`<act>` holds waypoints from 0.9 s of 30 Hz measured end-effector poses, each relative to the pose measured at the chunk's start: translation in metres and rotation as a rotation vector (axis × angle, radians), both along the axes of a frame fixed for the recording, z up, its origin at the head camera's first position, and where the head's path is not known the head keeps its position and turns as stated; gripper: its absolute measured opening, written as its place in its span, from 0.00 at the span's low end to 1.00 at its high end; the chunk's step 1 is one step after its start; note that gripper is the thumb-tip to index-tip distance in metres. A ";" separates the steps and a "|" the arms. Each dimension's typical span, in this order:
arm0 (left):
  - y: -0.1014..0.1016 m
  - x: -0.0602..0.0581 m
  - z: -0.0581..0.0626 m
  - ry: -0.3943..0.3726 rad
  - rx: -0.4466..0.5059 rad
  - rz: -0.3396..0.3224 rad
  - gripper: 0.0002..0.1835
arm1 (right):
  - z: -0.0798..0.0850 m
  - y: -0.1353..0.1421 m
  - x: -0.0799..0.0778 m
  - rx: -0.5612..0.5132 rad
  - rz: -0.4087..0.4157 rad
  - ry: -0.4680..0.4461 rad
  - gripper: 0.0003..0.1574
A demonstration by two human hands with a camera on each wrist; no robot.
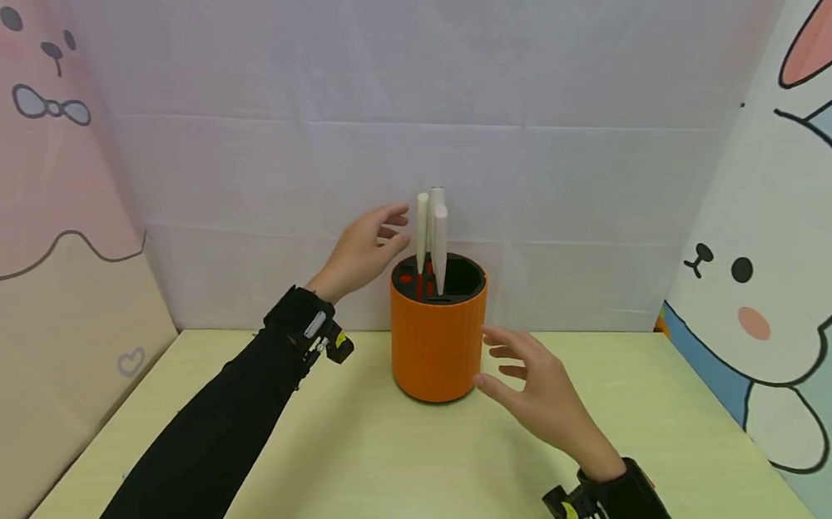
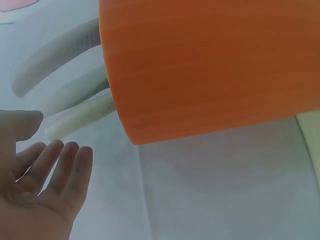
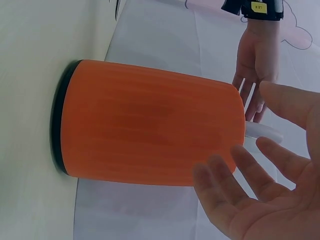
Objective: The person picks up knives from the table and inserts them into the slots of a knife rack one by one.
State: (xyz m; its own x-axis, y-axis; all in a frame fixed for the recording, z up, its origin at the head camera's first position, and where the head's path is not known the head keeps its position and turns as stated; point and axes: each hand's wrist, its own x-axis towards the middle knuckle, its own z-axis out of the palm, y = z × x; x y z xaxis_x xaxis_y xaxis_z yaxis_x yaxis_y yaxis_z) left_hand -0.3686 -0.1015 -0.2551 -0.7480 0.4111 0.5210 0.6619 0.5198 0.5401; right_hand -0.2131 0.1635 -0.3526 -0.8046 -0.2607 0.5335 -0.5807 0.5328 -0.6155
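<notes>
An orange cylindrical knife holder (image 1: pixel 435 349) with a black slotted top (image 1: pixel 466 275) stands upright on the table. Three off-white handles (image 1: pixel 440 240) stick up from it; their lower parts are hidden inside. My left hand (image 1: pixel 363 252) is beside the handles on their left, fingers loosely bent and holding nothing. In the left wrist view a small gap shows between the fingertips (image 2: pixel 84 155) and the nearest handle (image 2: pixel 80 117). Near the holder's right side is my right hand (image 1: pixel 537 390), thumb and fingers spread with nothing in them. Whether it touches the holder I cannot tell.
The holder stands on a pale yellow table (image 1: pixel 317 486), close to a creased white backdrop (image 1: pixel 264 165). Panels with cartoon drawings border both sides, a pink and beige one (image 1: pixel 39 329) at left and a rabbit one (image 1: pixel 788 299) at right.
</notes>
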 end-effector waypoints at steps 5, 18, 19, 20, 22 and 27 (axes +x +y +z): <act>-0.013 0.017 -0.006 0.063 -0.023 0.000 0.26 | 0.002 0.002 0.001 0.001 -0.009 0.007 0.36; -0.057 0.094 -0.043 0.251 -0.098 0.050 0.27 | -0.005 0.011 0.006 0.048 -0.005 0.027 0.37; -0.060 0.100 -0.049 0.257 -0.121 0.069 0.28 | -0.006 0.012 0.007 0.057 -0.007 0.027 0.37; -0.063 0.106 -0.055 0.257 -0.140 0.088 0.28 | -0.007 0.013 0.007 0.066 -0.008 0.028 0.37; -0.068 0.116 -0.068 0.257 -0.168 0.118 0.28 | -0.009 0.014 0.008 0.091 -0.014 0.029 0.38; -0.081 0.137 -0.099 0.265 -0.197 0.158 0.28 | -0.019 0.016 0.008 0.146 -0.013 0.034 0.39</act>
State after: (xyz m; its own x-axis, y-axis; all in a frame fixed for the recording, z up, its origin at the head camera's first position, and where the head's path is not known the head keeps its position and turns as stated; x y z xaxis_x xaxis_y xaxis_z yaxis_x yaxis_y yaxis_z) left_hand -0.2313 -0.1823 -0.3537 -0.6602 0.4129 0.6274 0.6683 0.7042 0.2397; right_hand -0.2048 0.1797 -0.3717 -0.7905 -0.3275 0.5176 -0.5926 0.6225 -0.5112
